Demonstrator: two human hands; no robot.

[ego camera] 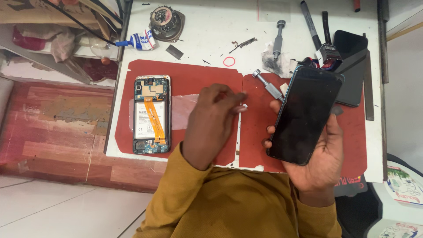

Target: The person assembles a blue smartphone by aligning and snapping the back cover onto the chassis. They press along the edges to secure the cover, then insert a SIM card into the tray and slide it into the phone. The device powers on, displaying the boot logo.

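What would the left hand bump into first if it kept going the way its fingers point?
Probably the metal screwdriver lying on the red mat. The left hand points rightward toward it, though its height above the mat is unclear.

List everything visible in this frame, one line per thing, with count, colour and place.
opened phone: 1, back off, orange ribbon cable, on left red mat
red mat: 2 pieces, on white table
dark phone: 1, black, in right hand
second dark phone: 1, table's right side
metal tools: 2, silver, near top centre
glue tube: 1, white-blue, top left
rubber ring: 1, red, on table
left hand: fingers pinching a small white bit
right hand: holding dark phone
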